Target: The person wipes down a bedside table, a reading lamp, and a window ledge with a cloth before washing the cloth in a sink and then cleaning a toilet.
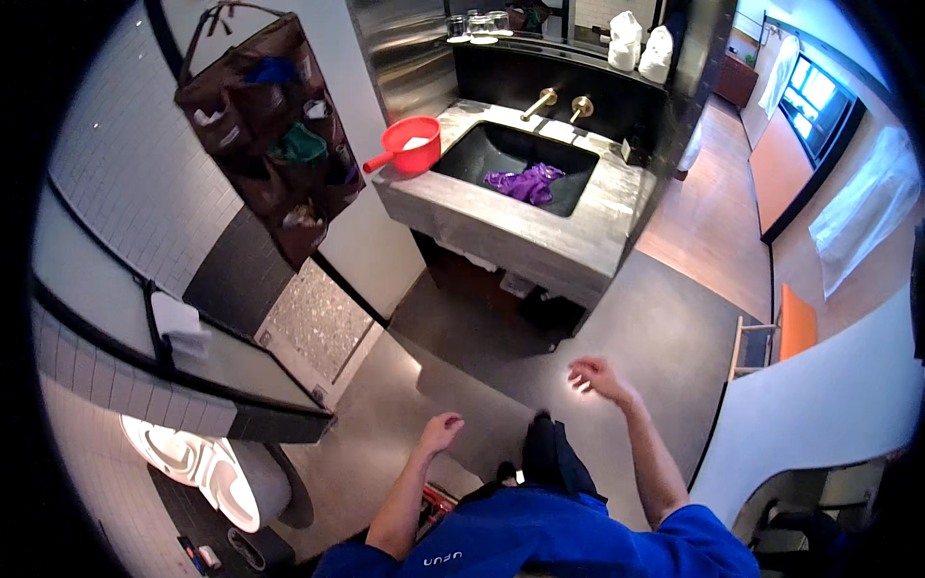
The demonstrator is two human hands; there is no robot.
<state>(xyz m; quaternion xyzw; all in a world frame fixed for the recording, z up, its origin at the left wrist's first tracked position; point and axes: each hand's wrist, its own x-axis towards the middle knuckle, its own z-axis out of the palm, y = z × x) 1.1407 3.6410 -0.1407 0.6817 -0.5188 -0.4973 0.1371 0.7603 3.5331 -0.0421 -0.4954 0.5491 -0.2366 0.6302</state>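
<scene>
My left hand hangs over the grey floor in front of me, its fingers curled in with nothing showing in them. Off to the right, my right hand is held out over the floor, fingers loosely bent and apart, empty. Neither hand touches anything. Ahead, beyond both hands, a crumpled purple cloth lies in the black basin of a grey stone washstand. A red long-handled dipper with something whitish inside sits on the counter's left end.
Brass taps stick out above the basin. Upturned glasses and white wrapped bundles stand on the shelf. A brown pocket organizer hangs at left, above a glass partition. An orange chair and white table are at right.
</scene>
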